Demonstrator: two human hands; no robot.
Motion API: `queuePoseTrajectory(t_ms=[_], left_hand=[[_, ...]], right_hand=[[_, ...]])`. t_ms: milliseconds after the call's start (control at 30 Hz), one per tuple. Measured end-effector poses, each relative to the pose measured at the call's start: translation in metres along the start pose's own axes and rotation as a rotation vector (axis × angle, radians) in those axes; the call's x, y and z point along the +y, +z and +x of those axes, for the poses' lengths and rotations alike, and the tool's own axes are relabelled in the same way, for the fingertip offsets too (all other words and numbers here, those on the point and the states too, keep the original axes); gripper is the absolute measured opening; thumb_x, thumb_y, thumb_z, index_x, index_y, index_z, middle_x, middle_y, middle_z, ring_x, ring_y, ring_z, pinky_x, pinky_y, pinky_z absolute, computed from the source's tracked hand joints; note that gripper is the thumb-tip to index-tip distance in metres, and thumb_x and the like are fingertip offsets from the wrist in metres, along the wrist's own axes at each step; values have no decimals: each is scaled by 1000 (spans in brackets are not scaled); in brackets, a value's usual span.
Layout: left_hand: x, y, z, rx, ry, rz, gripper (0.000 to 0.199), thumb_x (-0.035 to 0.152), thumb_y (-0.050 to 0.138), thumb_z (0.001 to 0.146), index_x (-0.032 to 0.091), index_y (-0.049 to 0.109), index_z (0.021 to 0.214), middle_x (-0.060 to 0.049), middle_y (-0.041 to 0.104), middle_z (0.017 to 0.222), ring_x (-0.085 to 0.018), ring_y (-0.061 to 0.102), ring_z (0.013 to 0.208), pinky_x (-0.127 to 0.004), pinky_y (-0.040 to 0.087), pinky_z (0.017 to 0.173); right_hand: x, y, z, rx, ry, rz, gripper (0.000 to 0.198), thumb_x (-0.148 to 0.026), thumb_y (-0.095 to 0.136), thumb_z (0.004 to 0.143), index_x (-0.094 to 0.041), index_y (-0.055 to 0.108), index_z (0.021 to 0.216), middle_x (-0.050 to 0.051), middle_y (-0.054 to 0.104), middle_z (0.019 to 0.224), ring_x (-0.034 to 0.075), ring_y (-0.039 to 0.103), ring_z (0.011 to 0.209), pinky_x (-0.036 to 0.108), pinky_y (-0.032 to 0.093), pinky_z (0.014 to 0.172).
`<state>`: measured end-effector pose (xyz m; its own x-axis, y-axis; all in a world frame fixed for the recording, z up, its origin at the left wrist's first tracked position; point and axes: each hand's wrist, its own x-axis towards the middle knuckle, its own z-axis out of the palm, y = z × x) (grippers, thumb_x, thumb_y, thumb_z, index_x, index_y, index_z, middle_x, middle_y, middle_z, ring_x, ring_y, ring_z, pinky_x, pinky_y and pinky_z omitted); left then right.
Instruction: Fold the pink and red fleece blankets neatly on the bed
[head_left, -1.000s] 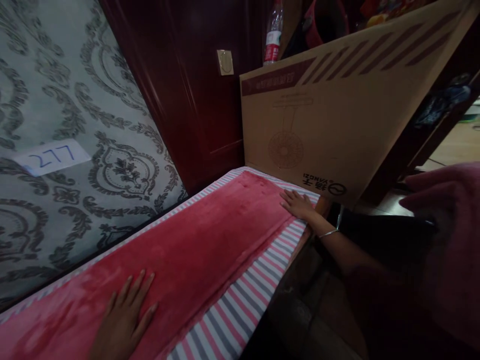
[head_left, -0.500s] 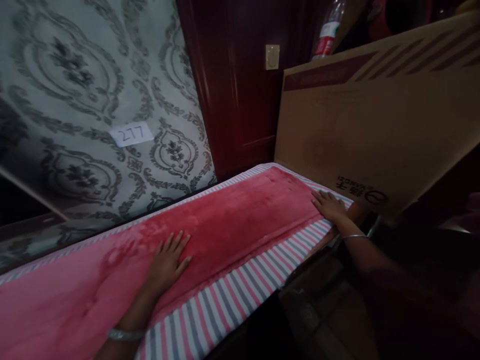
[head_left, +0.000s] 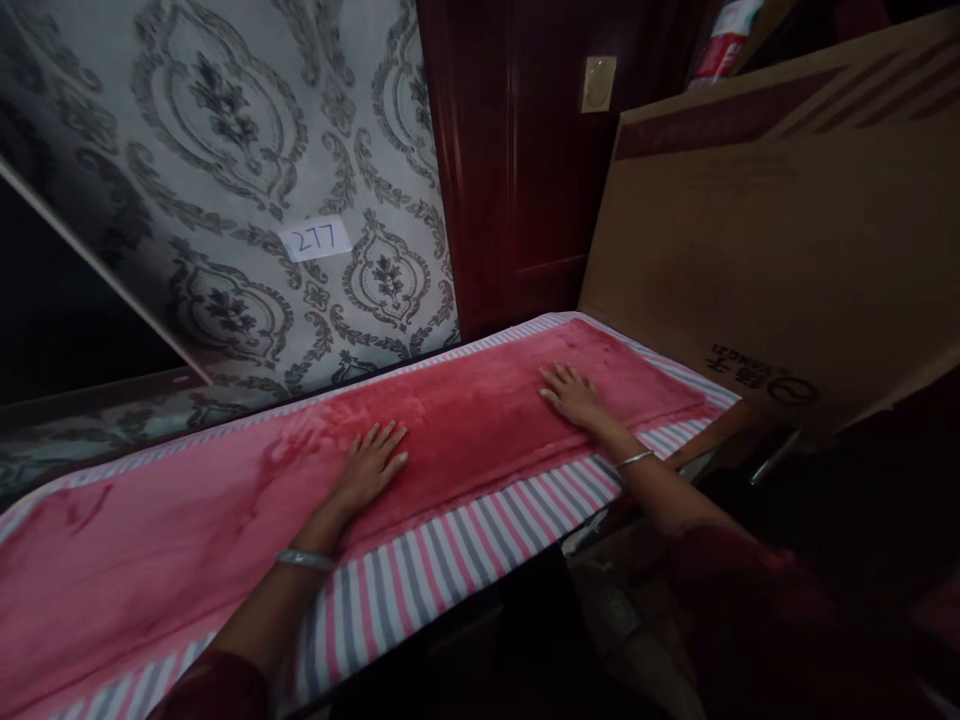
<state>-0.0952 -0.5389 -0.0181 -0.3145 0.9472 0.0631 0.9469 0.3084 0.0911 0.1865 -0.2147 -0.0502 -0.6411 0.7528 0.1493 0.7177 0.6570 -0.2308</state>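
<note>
A long red plush cloth lies over a striped pink, grey and white cloth that covers a narrow table. My left hand rests flat on the plush near its middle, fingers spread. Farther right, my right hand also lies on the plush, palm down with fingers stretched out. Neither hand grips anything. Darker, brushed-looking marks show in the pile around the left hand. The striped cloth shows along the front, back and right edges of the plush.
A large cardboard box stands at the table's right end, with a bottle behind its top edge. Patterned wallpaper bears a paper label reading 277. A dark screen-like panel is at left; a dark red door is behind.
My right hand has moved left from the plush's right end toward its middle. My left hand stays flat on the plush. The view has turned somewhat left.
</note>
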Motion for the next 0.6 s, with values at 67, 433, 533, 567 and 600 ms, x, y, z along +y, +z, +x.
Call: queuePoseTrajectory(t_ms=[67, 433, 533, 567, 600], left_hand=[[18, -5, 7, 31, -72, -42, 62, 41, 20, 107, 7, 38, 155, -21, 31, 164, -40, 25, 152, -63, 19, 120], [176, 38, 82, -30, 39, -130, 70, 59, 38, 100, 23, 33, 159, -13, 19, 170, -40, 9, 156, -70, 5, 121], [174, 47, 79, -21, 22, -131, 71, 62, 37, 99, 26, 33, 160, -11, 19, 170, -42, 7, 156, -72, 1, 120], [168, 46, 75, -22, 9, -128, 71, 63, 37, 99, 26, 33, 160, -11, 20, 170, -42, 8, 156, -72, 2, 120], [160, 43, 70, -25, -11, -118, 72, 63, 38, 99, 27, 32, 160, -10, 21, 170, -42, 9, 156, -72, 4, 120]], right_hand=[[2, 8, -3, -36, 9, -18, 63, -58, 27, 102, -33, 34, 159, 7, 24, 168, 36, 22, 154, 68, 24, 116], [7, 23, -15, 20, -15, -112, 64, -57, 21, 103, -30, 35, 159, 7, 26, 168, 35, 24, 153, 65, 28, 116], [11, 27, -15, 34, -19, -117, 64, -57, 21, 103, -30, 37, 159, 7, 28, 167, 36, 24, 152, 65, 29, 115], [12, 29, -15, 35, -20, -117, 64, -57, 21, 103, -30, 37, 159, 7, 28, 167, 36, 24, 152, 65, 29, 115], [12, 30, -15, 34, -18, -117, 64, -56, 22, 103, -29, 37, 159, 8, 28, 167, 36, 24, 152, 65, 30, 115]])
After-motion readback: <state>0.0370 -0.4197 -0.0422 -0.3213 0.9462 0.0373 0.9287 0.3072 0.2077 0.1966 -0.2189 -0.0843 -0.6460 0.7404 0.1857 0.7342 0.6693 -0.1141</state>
